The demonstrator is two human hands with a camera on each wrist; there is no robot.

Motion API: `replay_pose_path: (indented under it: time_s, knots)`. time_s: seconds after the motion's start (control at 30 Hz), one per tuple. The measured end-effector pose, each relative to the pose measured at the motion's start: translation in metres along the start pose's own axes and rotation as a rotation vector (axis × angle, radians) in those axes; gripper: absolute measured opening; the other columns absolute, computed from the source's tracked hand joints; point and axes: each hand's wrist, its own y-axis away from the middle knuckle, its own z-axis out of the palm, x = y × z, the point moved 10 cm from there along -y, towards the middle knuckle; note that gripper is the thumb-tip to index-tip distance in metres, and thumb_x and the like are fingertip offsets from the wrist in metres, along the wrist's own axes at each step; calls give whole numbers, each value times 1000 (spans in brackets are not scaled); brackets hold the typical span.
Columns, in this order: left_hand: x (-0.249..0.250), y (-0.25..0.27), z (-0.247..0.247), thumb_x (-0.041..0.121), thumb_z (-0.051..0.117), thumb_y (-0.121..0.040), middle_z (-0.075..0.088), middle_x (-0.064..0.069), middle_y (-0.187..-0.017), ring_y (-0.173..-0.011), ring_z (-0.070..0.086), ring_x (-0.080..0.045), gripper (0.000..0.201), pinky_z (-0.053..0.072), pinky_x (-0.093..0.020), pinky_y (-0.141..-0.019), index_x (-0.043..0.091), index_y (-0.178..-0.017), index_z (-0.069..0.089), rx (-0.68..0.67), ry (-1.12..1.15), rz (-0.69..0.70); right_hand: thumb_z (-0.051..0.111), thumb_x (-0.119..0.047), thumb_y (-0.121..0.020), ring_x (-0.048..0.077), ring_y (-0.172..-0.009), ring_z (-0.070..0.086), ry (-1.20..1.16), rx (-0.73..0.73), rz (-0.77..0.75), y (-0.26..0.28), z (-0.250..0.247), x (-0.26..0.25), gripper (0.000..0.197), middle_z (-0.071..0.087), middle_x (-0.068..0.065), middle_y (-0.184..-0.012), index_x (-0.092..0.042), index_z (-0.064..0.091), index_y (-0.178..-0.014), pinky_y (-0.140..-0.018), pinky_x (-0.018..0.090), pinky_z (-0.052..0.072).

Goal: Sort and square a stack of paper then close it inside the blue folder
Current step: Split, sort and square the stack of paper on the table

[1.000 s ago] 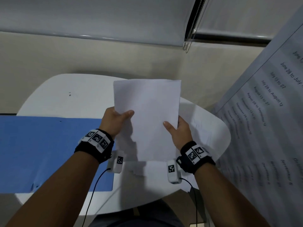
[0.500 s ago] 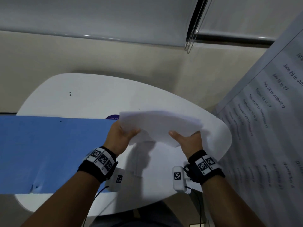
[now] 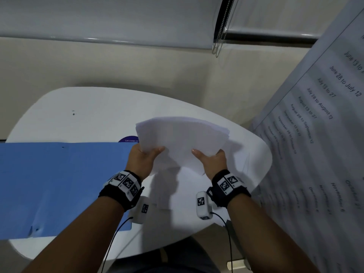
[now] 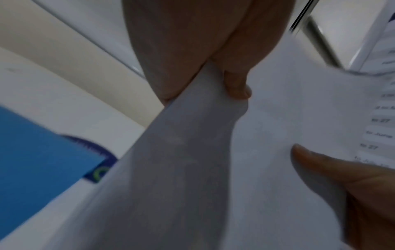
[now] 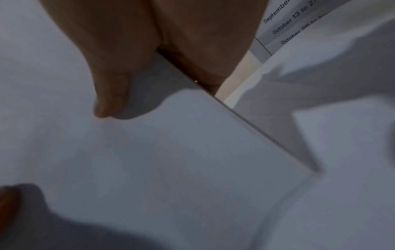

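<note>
Paper stack (image 3: 182, 138) now tipped further forward than half a second ago, far edges fanned. Left hand (image 3: 142, 161) and right hand (image 3: 211, 161) each pinch a near corner, thumbs on top. Held above white table (image 3: 94, 117); blue folder (image 3: 59, 186) open, at left

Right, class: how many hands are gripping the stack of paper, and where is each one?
2. The left hand grips the paper stack at its near left edge; the right hand grips its near right edge. Fingers under the sheets are hidden.
</note>
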Motion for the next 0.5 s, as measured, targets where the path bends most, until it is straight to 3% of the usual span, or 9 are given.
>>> replay_pose_path:
  time_s: [0.1,0.23,0.3,0.4,0.43,0.5]
  knots:
    - [19,-10,-11,20,79,-85,74,7,-80,-70,67,-3,6,55,-28,-66,16,-86,75,12,-47,58,81,-16,-76,-5,-69,68,49,-59,-40,-4,7,-14,18,71,-9,-85,-22,68,-86,-62,12,53]
    - [15,-16,-33,20,82,-82,78,1,-91,-85,72,-18,17,57,-34,-75,17,-96,75,-40,64,-21,75,-17,-83,9,-94,71,112,-237,-58,-3,23,-17,26,73,-6,-104,-19,68,-108,-82,26,57]
    - [0,-14,-40,27,85,-77,77,-4,-96,-90,71,-26,33,56,-38,-77,13,-105,73,-53,94,-96,71,-18,-87,12,-103,68,153,-281,-54,0,28,-6,30,71,-4,-113,-17,65,-117,-89,29,55]
    - [-17,1,-39,48,87,-65,76,-7,-109,-102,71,-30,69,56,-45,-87,12,-121,68,-152,162,-176,67,-14,-90,12,-102,69,75,-281,-12,8,33,9,27,71,-4,-112,-18,66,-117,-88,28,55]
    - [-22,9,-33,51,87,-64,76,-7,-107,-100,72,-28,76,57,-42,-84,8,-123,67,-199,182,-215,67,-14,-90,12,-103,68,51,-270,-1,9,33,13,27,71,-5,-112,-18,66,-117,-88,28,54]
    - [-30,23,-25,40,85,-76,75,0,-77,-70,72,-15,68,56,-25,-64,-14,-110,61,-222,173,-240,65,-21,-92,13,-107,66,77,-257,18,11,35,21,29,70,-6,-116,-19,64,-121,-93,31,52]
